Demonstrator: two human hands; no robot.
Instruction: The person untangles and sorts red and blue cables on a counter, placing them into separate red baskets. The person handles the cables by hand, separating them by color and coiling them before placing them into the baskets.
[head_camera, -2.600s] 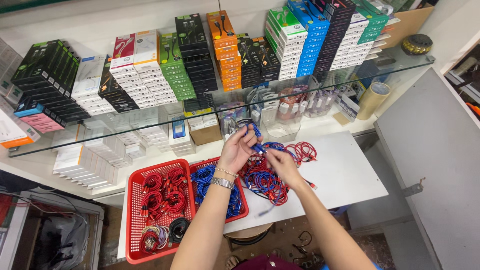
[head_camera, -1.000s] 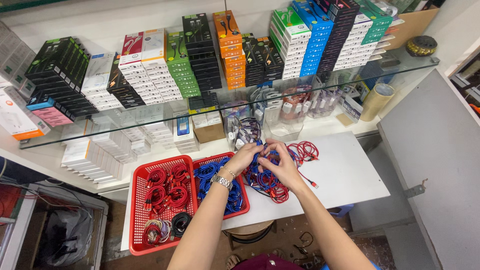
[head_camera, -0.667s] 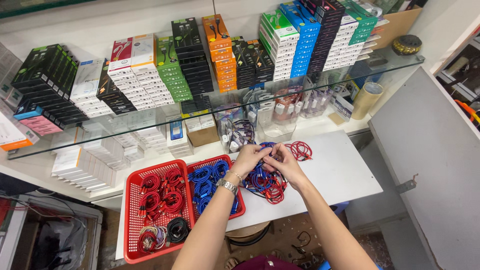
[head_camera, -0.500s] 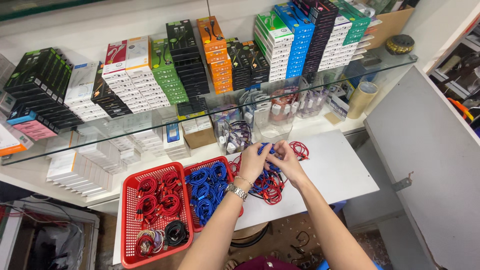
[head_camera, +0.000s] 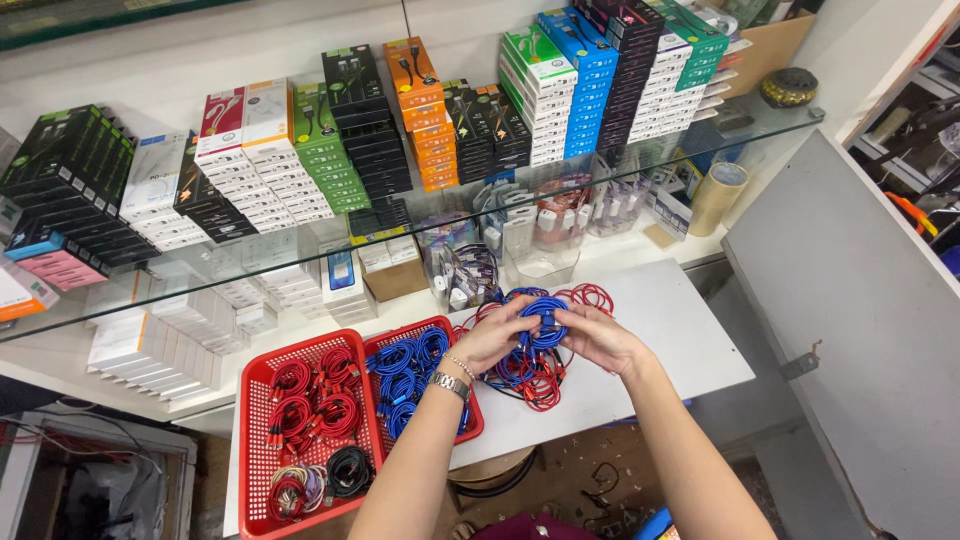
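Observation:
Both of my hands hold one coiled blue cable (head_camera: 545, 322) just above a loose pile of red and blue cables (head_camera: 535, 368) on the white table (head_camera: 668, 340). My left hand (head_camera: 494, 337), with a watch and a bracelet at the wrist, grips the coil's left side. My right hand (head_camera: 598, 337) grips its right side. A small red basket (head_camera: 472, 425) with coiled blue cables lies just left of my left wrist. Further left sits a larger red basket (head_camera: 254, 432) of coiled red cables, with a few black and mixed coils at its front.
A glass shelf (head_camera: 420, 215) above the table carries rows of stacked boxes in black, white, green, orange and blue. Under it stand small boxes, clear containers and a tape roll (head_camera: 719, 196). A grey panel (head_camera: 860, 330) rises at the right.
My hands have come down from chest height with the blue cable to just above the pile. The view has shifted slightly left and lower.

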